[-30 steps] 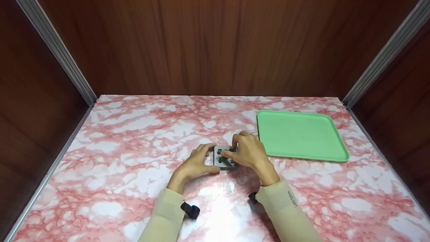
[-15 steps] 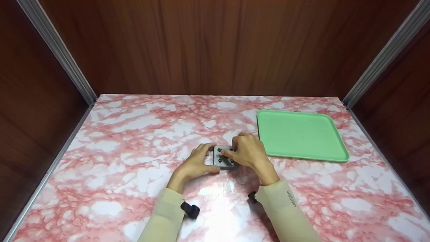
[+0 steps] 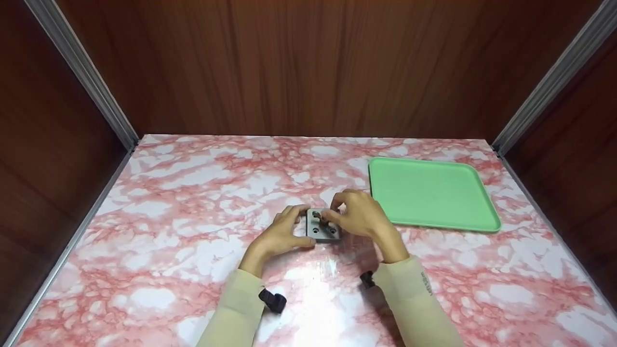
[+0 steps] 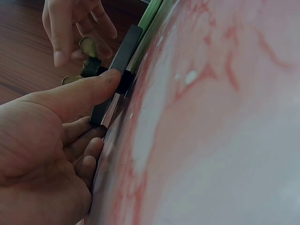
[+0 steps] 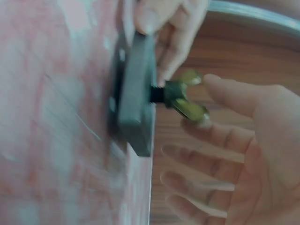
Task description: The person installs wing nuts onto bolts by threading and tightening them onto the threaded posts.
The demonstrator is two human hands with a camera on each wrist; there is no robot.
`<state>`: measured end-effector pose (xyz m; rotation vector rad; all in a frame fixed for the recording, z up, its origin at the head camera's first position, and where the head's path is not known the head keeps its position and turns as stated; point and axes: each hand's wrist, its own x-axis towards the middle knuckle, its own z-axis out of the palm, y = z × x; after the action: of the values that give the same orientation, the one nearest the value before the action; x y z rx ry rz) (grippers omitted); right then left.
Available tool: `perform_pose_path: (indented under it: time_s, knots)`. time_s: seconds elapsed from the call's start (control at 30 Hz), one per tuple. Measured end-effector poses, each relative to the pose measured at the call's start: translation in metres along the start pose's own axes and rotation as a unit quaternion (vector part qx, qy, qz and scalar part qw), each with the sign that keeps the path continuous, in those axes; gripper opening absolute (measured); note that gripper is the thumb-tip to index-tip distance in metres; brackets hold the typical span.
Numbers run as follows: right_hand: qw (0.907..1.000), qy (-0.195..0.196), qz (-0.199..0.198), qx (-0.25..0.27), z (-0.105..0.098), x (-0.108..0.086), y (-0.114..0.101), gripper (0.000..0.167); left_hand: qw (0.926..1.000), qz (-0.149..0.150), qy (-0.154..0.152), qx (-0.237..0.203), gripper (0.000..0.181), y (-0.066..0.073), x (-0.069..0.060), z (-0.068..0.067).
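Note:
A small grey metal block (image 3: 324, 236) with several holes lies flat on the table. My left hand (image 3: 279, 236) grips its left side, with the thumb on the near edge and fingers at the far edge. A wing bolt (image 5: 174, 95) stands upright from the block, with brass-coloured wings, a dark hub and some black shank showing. My right hand (image 3: 361, 214) is around the wings with its fingers spread. In the right wrist view, its thumb is just off one wing and its index fingertip is by the other; contact cannot be made out.
A green tray (image 3: 434, 195) lies behind and to the right of the block. The table (image 3: 193, 193) has a red and white marbled top. Wooden panels (image 3: 308, 72) wall in its back and sides, with metal posts at the corners.
My right hand has shifted slightly right and its fingers have loosened from the wing bolt, whose wings now show in the head view. My left hand and the block have stayed put.

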<state>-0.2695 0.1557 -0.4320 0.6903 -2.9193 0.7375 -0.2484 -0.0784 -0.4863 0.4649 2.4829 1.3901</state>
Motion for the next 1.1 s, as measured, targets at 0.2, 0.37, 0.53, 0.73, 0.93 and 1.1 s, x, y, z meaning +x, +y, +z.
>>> perform_pose_path:
  time_s: [0.2,0.37,0.53,0.73,0.93,1.1]
  knots:
    - [0.9952,-0.035,-0.035,0.085,-0.012,0.001,0.011,0.021,1.0,0.002,0.001,-0.002,0.092,-0.001,0.001,-0.001]
    - [0.9884,-0.048,-0.082,0.119,-0.013,0.001,0.016,0.038,0.9999,0.008,0.001,0.01,0.093,-0.001,0.0,-0.001]
    - [0.9811,-0.07,-0.117,0.137,-0.007,0.003,0.017,0.056,0.9998,0.011,-0.002,0.016,0.092,-0.001,0.0,-0.002]
    - [0.9785,-0.078,-0.127,0.143,0.0,0.005,0.019,0.056,0.9998,0.012,-0.001,0.014,0.093,-0.001,0.0,-0.002]
    - [0.9765,-0.09,-0.132,0.145,0.002,0.004,0.02,0.057,0.9997,0.013,-0.003,0.021,0.093,-0.001,0.001,-0.001]
    - [0.9757,-0.108,-0.124,0.145,0.002,0.003,0.018,0.057,0.9997,0.009,-0.005,0.023,0.094,0.0,0.001,-0.001]
